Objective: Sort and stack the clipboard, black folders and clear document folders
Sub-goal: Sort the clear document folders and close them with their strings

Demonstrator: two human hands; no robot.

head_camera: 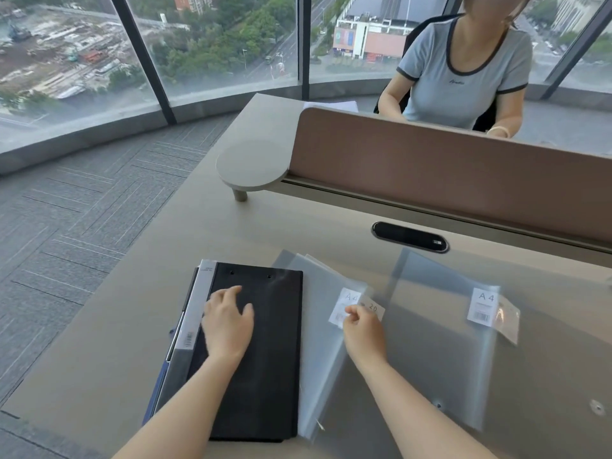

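— Status?
— Black stack (256, 352) lower centre, left hand (228, 321) resting flat on it, fingers relaxed. Right hand (363, 329) pinches the near clear folder (323, 342).
— Outstanding?
— Second clear folder (463, 342), lower right, apparently unstacked.

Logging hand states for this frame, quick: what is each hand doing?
Left hand: open, fingers spread, resting on the black folder.
Right hand: pinching the edge of a clear document folder near its A4 label.
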